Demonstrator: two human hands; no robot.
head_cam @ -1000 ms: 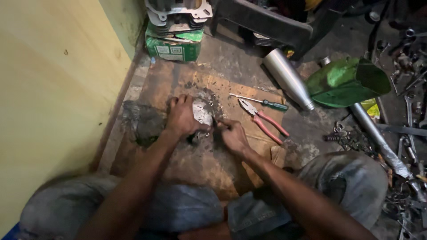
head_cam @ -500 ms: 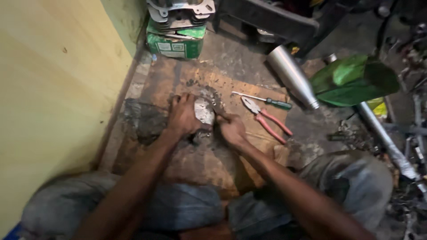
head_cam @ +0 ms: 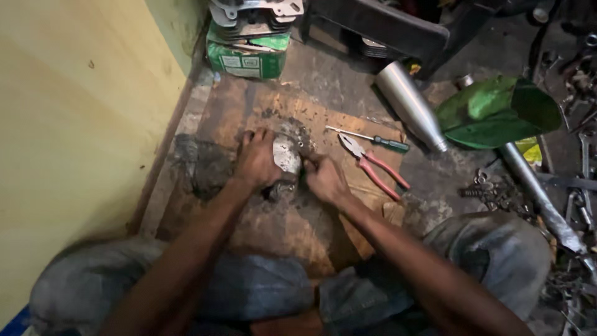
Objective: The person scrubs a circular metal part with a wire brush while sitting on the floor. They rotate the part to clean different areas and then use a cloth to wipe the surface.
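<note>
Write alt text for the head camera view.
A seated person's left hand grips a grimy metal part on greasy cardboard while the right hand works at its edge. Red-handled pliers and a green-handled screwdriver lie just right.

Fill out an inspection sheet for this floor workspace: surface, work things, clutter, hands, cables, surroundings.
Surface: worn, stained cardboard sheet on a grimy concrete floor.
Work things: grey metal part on the cardboard, between both hands.
Clutter: red-handled pliers and green-handled screwdriver lying side by side; dirty rag; loose springs and small metal bits.
Hands: left hand gripping the metal part; right hand closed at its edge, whether it holds anything cannot be told.
Cables: nothing seen.
Surroundings: yellow wall; green box; silver exhaust pipe; green panel.
</note>
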